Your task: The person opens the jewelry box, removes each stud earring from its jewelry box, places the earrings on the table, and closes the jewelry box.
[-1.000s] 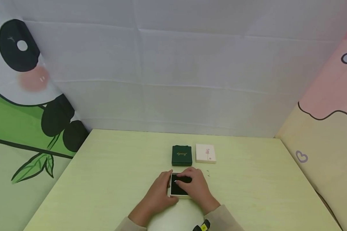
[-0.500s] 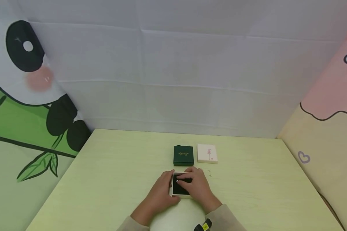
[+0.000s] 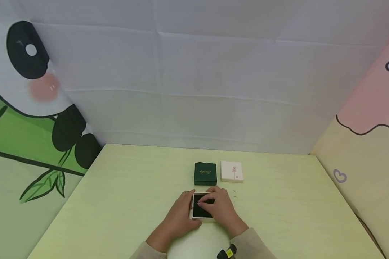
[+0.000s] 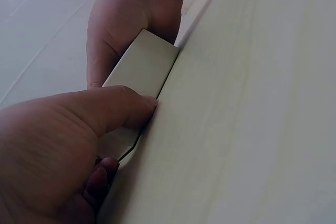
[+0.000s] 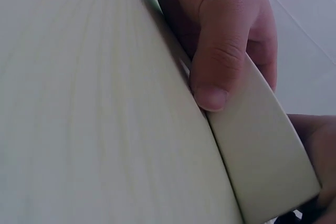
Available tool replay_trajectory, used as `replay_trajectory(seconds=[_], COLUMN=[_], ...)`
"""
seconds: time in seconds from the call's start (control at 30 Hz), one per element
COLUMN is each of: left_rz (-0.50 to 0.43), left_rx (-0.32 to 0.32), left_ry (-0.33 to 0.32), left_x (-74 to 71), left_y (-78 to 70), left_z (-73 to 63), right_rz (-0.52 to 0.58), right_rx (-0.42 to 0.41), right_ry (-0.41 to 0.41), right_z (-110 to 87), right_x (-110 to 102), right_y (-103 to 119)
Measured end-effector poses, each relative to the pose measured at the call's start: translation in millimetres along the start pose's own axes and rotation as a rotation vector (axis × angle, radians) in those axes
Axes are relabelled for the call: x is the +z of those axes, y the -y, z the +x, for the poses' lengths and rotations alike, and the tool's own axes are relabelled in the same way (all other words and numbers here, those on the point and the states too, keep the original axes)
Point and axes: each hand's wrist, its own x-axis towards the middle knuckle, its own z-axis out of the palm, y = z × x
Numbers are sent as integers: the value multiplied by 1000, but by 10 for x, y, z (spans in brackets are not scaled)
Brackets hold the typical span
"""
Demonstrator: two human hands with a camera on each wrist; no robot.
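A small white box [image 3: 208,220] with a black lining [image 3: 201,213] lies on the table between both hands. My left hand [image 3: 180,215] grips its left side, with the thumb at the near wall and the fingers at the far corner. In the left wrist view the left thumb [image 4: 128,106] presses flat along the box's side wall [image 4: 142,66]. Over the lining, my right hand [image 3: 223,208] brings thumb and index finger together on a small silvery piece [image 3: 197,203], mostly covered by the fingertips and too small to identify.
Behind the hands stand a dark green box [image 3: 205,174] with gold lettering and a white lid [image 3: 232,171] with a pink flower print. Tiny marks [image 3: 235,194] show on the table [image 3: 116,201] right of the hands. A white cloth [image 3: 214,90] hangs at the back edge.
The right thumb and index fingertip have drawn closer together over the silvery piece, hiding more of it. The box and the left hand hold their place; the head view shifted slightly.
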Motion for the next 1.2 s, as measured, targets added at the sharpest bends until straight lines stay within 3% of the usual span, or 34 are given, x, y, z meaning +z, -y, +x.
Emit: replay_trajectory(seconds=[0.4,0.73,1.2], left_rz=[7,-2,1], left_rx=[31,10,56], left_ry=[-28,-22,-64], left_x=[19,9,16], left_y=[-15,-23,2], left_z=[1,-1,-9], right_rz=[15,78,146], right_rx=[33,27,45], right_ry=[-54,-23,10], right_z=[-12,4,34], right_x=[44,10,-96], right_y=[65,48,2])
